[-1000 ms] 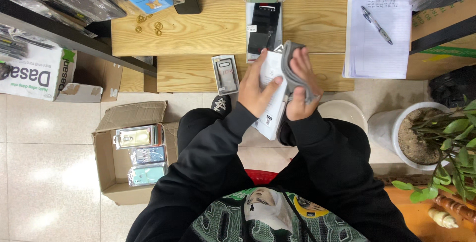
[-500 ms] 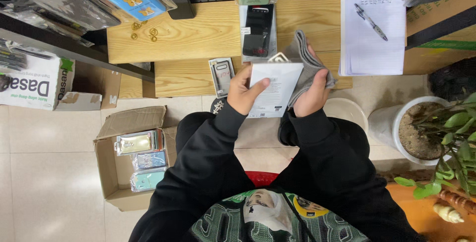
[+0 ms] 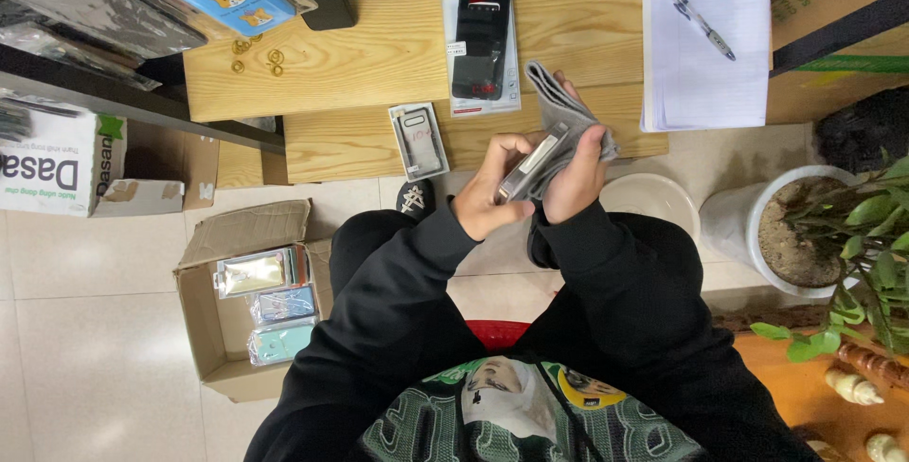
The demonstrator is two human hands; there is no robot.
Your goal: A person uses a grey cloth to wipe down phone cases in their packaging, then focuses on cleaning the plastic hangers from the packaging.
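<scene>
The left hand (image 3: 492, 199) is pinching a packaged phone case (image 3: 526, 170) edge-on, its grip closed around the lower end to steady it. The right hand (image 3: 578, 173) is pressing a grey cloth (image 3: 561, 114) against the case, grip wrapped over both. At twelve o'clock, another boxed case (image 3: 481, 45) is lying on the wooden counter (image 3: 360, 74).
</scene>
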